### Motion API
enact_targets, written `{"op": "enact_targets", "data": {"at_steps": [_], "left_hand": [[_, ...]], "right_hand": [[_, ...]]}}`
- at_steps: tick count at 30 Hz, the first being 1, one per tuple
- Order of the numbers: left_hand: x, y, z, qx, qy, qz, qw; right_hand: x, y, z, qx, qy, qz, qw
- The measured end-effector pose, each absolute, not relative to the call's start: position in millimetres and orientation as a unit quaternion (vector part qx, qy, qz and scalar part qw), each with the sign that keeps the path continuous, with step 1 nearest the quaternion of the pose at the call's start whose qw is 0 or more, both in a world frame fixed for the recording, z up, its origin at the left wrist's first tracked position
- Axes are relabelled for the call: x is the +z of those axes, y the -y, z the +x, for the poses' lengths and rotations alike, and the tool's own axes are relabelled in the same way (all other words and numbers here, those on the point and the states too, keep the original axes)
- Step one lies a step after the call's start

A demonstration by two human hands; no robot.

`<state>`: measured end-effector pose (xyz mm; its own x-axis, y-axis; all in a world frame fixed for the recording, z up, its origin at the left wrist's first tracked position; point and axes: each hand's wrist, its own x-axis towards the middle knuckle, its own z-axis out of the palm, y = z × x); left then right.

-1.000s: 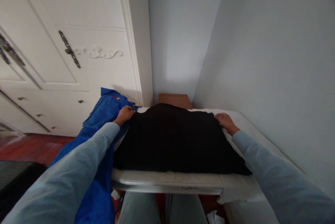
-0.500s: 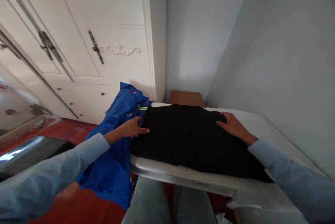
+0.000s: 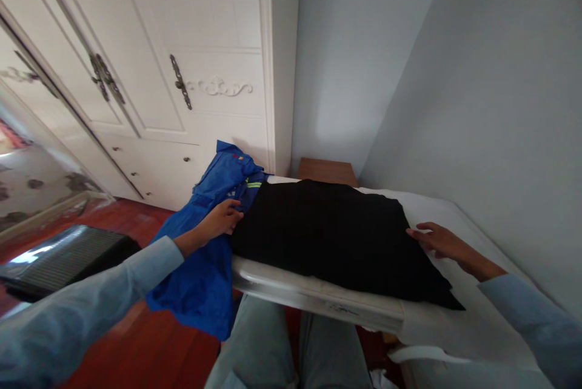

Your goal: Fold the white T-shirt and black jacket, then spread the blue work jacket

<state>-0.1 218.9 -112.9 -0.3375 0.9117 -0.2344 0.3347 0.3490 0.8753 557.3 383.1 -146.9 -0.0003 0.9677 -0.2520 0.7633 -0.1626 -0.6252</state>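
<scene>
A black cloth (image 3: 322,231) lies spread out on a white-covered table; what kind of garment it is, I cannot make out. At its left edge, my left hand (image 3: 220,220) is closed, with curled fingertips at the cloth's border and partly over a blue garment. My right hand (image 3: 439,240) has its fingertips drawn in on the right edge of the black cloth. The blue garment (image 3: 200,274), with a yellow-green stripe and a small emblem, hangs over the table's left end.
A white wardrobe (image 3: 218,19) with dark metal handles stands behind on the left. The table's white top (image 3: 431,210) shows at the right, beside a grey wall. A brown wooden piece (image 3: 327,171) is behind the table. On the red floor (image 3: 154,352) sits a black ribbed case (image 3: 68,262).
My right hand has moved right and towards me, from lying on the cloth to its right edge. My left hand has shifted slightly left, its fingers more curled. The view has turned slightly left.
</scene>
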Motion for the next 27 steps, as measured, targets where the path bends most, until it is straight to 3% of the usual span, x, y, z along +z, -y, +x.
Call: {"op": "enact_targets", "data": {"at_steps": [3,9,16,23,27], "left_hand": [[-111.1,-200.8,-3.1,0.340,-0.709,0.468,0.403],[-112.7,-175.2,-1.2,0.264,-0.712,0.570,0.313],[-113.5,-178.9,3.9,0.258,-0.714,0.589,0.279],[-120.5,-181.9,-14.0,0.121,-0.745,0.601,0.261],[-112.2,-187.3,2.0,0.081,-0.744,0.645,0.155]], "right_hand": [[-146.7,-366.9,560.4,0.332,0.630,-0.684,0.157],[-147.4,-326.1,582.5,0.344,0.658,-0.661,0.107],[-131.7,-299.4,590.3,0.415,0.647,-0.624,0.140],[-124.2,-290.8,601.1,0.456,0.627,-0.613,0.154],[-135.5,-295.3,601.6,0.437,0.634,-0.617,0.162]]}}
